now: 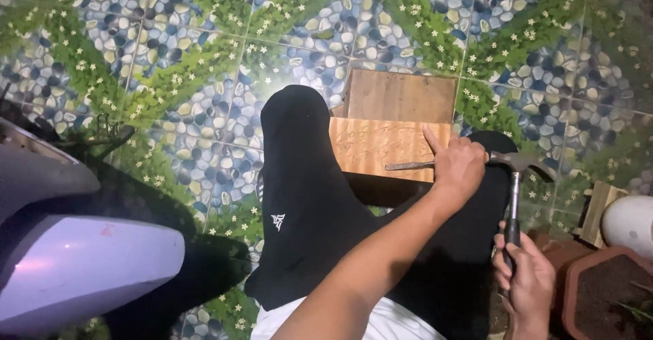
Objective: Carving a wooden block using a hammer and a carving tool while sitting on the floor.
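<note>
Pebble-and-flower patterned floor tiles (204, 47) under wooden boards (381, 146).

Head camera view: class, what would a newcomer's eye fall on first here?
The pale wooden board at centre, where the left hand steadies a chisel-like metal rod. Just right of it, the right hand raises a claw hammer. All around lies the floor of tiles patterned with pebbles and flowers.
</note>
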